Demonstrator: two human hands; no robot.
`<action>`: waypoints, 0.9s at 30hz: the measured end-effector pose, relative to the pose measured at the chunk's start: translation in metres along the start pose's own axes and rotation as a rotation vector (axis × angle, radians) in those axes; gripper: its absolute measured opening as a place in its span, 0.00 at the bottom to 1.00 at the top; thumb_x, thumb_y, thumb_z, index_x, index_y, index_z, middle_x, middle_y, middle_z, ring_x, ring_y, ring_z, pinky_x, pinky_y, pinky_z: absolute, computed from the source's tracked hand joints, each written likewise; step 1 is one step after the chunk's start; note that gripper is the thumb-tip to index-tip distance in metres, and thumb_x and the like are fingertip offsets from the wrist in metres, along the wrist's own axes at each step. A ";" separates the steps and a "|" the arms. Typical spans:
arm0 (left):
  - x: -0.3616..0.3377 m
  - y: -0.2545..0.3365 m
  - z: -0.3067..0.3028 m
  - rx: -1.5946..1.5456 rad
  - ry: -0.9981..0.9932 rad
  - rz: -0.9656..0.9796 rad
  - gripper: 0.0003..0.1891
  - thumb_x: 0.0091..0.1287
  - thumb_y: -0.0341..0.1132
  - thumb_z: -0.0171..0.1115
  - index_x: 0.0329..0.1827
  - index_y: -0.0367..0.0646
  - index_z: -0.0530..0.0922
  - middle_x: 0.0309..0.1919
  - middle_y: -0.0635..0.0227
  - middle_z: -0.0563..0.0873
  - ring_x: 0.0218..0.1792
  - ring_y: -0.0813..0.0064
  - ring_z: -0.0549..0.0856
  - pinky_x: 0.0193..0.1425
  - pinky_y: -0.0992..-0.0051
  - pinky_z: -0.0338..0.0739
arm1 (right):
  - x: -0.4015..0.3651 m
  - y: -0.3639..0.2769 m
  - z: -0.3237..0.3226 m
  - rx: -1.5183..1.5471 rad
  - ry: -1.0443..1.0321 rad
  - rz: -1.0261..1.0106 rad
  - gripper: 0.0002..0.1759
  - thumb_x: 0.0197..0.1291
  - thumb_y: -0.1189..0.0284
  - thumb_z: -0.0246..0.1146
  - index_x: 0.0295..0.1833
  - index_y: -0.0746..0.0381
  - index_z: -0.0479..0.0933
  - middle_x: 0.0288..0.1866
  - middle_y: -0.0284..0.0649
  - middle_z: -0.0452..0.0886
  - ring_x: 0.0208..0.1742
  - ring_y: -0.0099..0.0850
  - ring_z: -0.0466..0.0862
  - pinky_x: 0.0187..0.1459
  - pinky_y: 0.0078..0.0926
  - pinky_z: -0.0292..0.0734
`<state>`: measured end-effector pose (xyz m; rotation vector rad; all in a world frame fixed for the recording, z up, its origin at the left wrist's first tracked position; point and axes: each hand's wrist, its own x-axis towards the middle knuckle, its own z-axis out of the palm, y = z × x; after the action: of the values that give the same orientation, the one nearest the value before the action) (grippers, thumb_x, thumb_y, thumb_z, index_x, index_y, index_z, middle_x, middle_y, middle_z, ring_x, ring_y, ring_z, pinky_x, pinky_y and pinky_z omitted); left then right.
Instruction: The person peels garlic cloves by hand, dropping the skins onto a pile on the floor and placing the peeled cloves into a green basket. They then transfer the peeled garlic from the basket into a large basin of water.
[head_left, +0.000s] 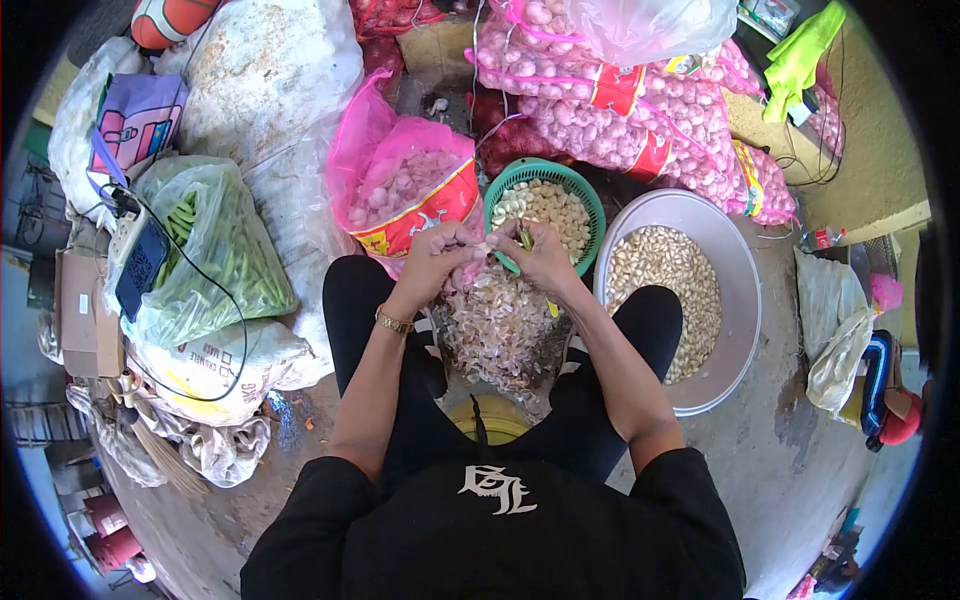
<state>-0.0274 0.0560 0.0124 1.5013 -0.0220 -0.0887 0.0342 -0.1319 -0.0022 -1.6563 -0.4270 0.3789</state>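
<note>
The left hand [436, 262] pinches a garlic clove [486, 249] above a heap of papery skins [500, 330] — its fingertips close to the right hand [547, 262], which is curled around a thin greenish object [525, 239]. The feed sack [230, 368] seems to read "CRUMBLE"; the red label [440, 212] on the pink mesh bag [350, 150] is illegible.

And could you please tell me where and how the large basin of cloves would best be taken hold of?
The basin is probably best gripped by its rim, coming from the person's right and hooking over it. There the round rim borders floor and the cloves leave the inner wall bare, whereas the right knee and green basket sit close on the left.
</note>
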 end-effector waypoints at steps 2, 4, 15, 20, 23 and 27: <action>-0.001 0.006 0.000 -0.079 -0.008 -0.103 0.04 0.65 0.27 0.66 0.40 0.39 0.80 0.24 0.74 0.81 0.18 0.90 0.76 0.19 0.87 0.66 | -0.003 -0.011 -0.004 0.034 -0.006 0.069 0.14 0.66 0.64 0.65 0.42 0.66 0.80 0.32 0.34 0.82 0.33 0.18 0.76 0.36 0.20 0.73; 0.001 0.002 0.001 -0.100 0.006 -0.084 0.05 0.66 0.28 0.66 0.41 0.38 0.80 0.23 0.74 0.81 0.16 0.90 0.74 0.17 0.86 0.65 | -0.004 -0.018 -0.006 0.068 -0.015 0.135 0.16 0.68 0.62 0.64 0.44 0.66 0.79 0.34 0.36 0.83 0.34 0.18 0.76 0.36 0.20 0.72; 0.003 0.012 0.011 -0.339 0.018 -0.065 0.07 0.67 0.27 0.64 0.44 0.35 0.79 0.19 0.72 0.78 0.14 0.88 0.73 0.16 0.85 0.65 | -0.006 -0.015 -0.010 -0.001 -0.042 -0.009 0.21 0.70 0.60 0.61 0.56 0.66 0.75 0.45 0.41 0.82 0.42 0.22 0.79 0.46 0.21 0.75; 0.005 0.007 0.010 -0.208 0.045 -0.091 0.08 0.67 0.27 0.64 0.46 0.35 0.78 0.20 0.72 0.79 0.15 0.88 0.74 0.17 0.84 0.66 | -0.002 -0.004 -0.004 0.007 -0.040 -0.101 0.16 0.67 0.65 0.65 0.51 0.65 0.79 0.41 0.36 0.84 0.39 0.17 0.78 0.43 0.19 0.75; 0.005 0.018 0.022 -0.394 0.172 -0.096 0.08 0.67 0.27 0.65 0.46 0.36 0.79 0.21 0.73 0.80 0.15 0.88 0.73 0.18 0.85 0.66 | -0.006 -0.026 -0.003 0.213 -0.053 0.097 0.14 0.66 0.66 0.66 0.50 0.65 0.80 0.38 0.34 0.84 0.38 0.16 0.78 0.42 0.19 0.74; 0.005 -0.005 0.017 -0.423 0.165 -0.166 0.08 0.67 0.28 0.65 0.45 0.35 0.78 0.20 0.73 0.79 0.14 0.88 0.73 0.18 0.86 0.67 | -0.006 -0.024 0.000 0.328 -0.062 0.268 0.14 0.68 0.66 0.63 0.50 0.65 0.78 0.36 0.31 0.83 0.36 0.16 0.77 0.40 0.17 0.74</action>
<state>-0.0233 0.0388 0.0083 1.0808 0.2410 -0.0962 0.0278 -0.1318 0.0220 -1.3842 -0.1751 0.6653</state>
